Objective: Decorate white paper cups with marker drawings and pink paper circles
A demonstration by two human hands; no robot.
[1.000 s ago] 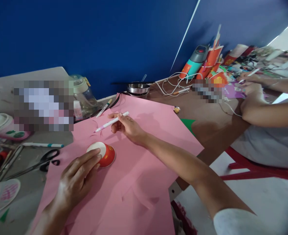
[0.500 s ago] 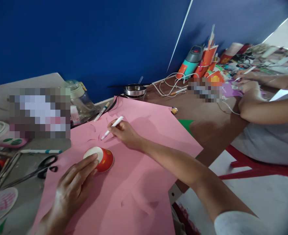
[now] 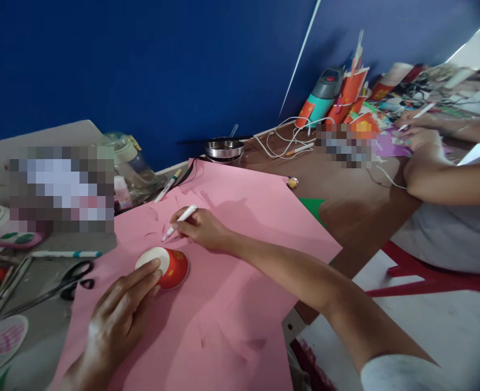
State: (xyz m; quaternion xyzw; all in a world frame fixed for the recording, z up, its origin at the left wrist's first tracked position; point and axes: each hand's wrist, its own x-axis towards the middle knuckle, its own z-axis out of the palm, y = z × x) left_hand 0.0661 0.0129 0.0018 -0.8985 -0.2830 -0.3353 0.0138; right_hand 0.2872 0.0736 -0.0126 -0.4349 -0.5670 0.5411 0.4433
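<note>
A large pink paper sheet (image 3: pixel 240 282) covers the near part of the table. A red paper cup (image 3: pixel 170 267) stands upside down on it, white base up. My left hand (image 3: pixel 117 317) rests on the sheet with its fingertips pressing on the cup's base. My right hand (image 3: pixel 201 228) grips a white pen (image 3: pixel 179 221), tip pointing down-left and touching the pink sheet just above the cup.
Black scissors (image 3: pixel 60 285) and a marker (image 3: pixel 66 254) lie left of the sheet. A jar (image 3: pixel 131 163), a metal bowl (image 3: pixel 224 149), white cables (image 3: pixel 282 142) and a teal bottle (image 3: pixel 321 100) stand behind. Another person's arms (image 3: pixel 447 179) work at the right.
My right hand has lowered the pen from above the sheet and moved it left and nearer, down to the paper beside the cup. My left hand has stayed on the cup.
</note>
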